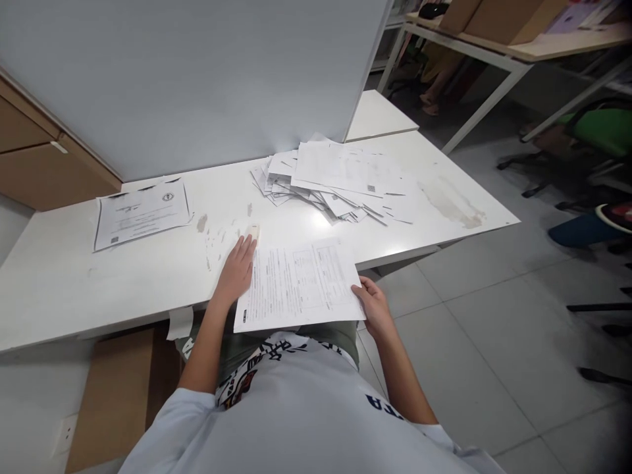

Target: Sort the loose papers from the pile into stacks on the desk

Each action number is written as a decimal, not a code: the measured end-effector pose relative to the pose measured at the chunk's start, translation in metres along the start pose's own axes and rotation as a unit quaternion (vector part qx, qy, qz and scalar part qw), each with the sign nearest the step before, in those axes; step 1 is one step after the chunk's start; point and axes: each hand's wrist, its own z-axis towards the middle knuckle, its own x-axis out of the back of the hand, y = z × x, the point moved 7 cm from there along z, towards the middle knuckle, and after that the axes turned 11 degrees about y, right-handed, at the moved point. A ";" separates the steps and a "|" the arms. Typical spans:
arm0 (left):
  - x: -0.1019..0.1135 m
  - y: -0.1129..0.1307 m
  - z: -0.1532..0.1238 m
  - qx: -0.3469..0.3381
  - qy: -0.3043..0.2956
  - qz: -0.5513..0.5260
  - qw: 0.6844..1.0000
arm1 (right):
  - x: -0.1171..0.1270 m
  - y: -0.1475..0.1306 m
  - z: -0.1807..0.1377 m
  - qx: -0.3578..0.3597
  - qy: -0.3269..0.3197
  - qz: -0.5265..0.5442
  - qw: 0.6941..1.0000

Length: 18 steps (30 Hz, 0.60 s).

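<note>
A printed sheet of paper (301, 283) lies partly on the table and reaches over its front edge above my lap. Pinched between the thumb and fingers of my right hand (375, 308) is the sheet's right corner. My left hand (237, 270) rests flat at the sheet's left edge, fingers stretched out. Its fingertips touch or nearly touch a small cream-coloured piece (253, 230), whose kind I cannot make out. Beyond the sheet, an untidy pile of papers (336, 172) sits against the partition. Another printed sheet (142, 212) lies alone at the left.
A grey partition (222, 79) stands along the back of the white table (64, 276). Cardboard boxes are at the far left (64, 158) and under the table (113, 395). To the right are tiled floor, chairs (600, 135) and another desk (557, 49), with a person's foot beneath it.
</note>
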 end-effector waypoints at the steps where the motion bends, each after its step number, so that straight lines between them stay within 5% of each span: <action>1: -0.003 -0.001 -0.002 -0.006 -0.025 -0.002 1.000 | 0.000 0.000 0.000 -0.004 0.000 0.005 1.000; 13: -0.016 -0.014 -0.006 0.047 -0.059 -0.028 0.997 | -0.005 0.007 0.007 0.016 -0.010 0.016 1.000; 18: -0.006 -0.019 -0.010 0.092 -0.017 -0.119 0.988 | 0.043 -0.029 0.016 0.063 0.058 -0.031 0.996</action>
